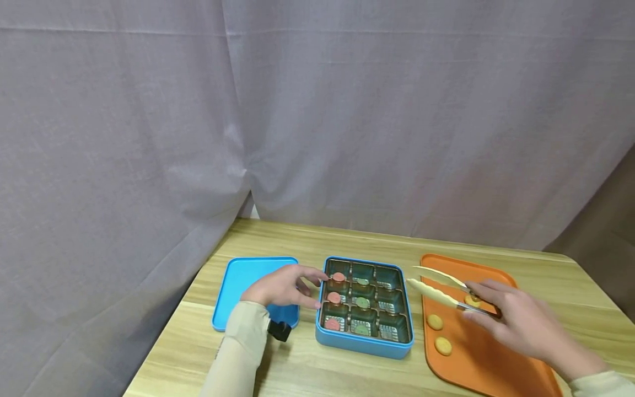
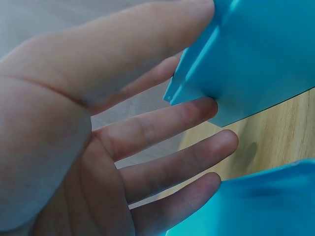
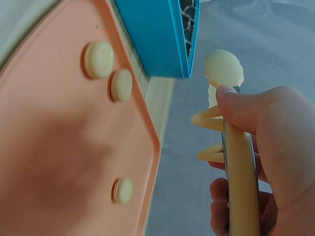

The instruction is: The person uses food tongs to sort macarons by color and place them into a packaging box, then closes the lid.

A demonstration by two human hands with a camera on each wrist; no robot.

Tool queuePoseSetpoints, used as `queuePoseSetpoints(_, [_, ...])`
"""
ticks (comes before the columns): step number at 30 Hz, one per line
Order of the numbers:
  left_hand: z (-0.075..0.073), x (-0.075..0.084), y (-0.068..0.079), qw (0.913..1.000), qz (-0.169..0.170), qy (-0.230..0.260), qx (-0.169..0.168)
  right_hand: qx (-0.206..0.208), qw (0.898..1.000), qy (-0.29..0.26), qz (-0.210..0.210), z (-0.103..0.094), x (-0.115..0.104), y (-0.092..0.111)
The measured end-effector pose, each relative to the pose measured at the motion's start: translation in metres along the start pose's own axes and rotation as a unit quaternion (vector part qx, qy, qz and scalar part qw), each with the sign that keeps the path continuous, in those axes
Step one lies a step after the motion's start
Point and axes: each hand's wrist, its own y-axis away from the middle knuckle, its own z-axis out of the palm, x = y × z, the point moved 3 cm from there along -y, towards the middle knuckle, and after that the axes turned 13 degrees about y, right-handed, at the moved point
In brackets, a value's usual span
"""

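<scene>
A blue box [image 1: 359,347] holds a divided tray, with pink macarons [image 1: 334,298] down its left column and green macarons [image 1: 362,302] down the middle one. At the box's left side is my left hand [image 1: 285,285], fingers spread and thumb and fingertips touching its rim; the left wrist view shows them against the blue wall [image 2: 266,59]. My right hand [image 1: 521,317] grips tongs [image 1: 436,293] between the box and the orange tray [image 1: 476,358]. The tongs' cream tips stand apart with nothing between them. On that tray lie yellow macarons [image 1: 443,346], three of them in the right wrist view.
Left of the box lies a blue lid [image 1: 243,284], partly under my left forearm. Everything stands on a wooden table [image 1: 292,358]. A grey curtain [image 1: 347,138] hangs behind the table's back edge.
</scene>
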Motion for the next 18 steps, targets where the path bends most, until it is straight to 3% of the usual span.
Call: queuePoseSetpoints(18, [0.0, 0.0, 0.0, 1.0, -0.002, 0.001, -0.003, -0.016, 0.998, 0.021, 0.058, 0.004, 0.047, 0.051])
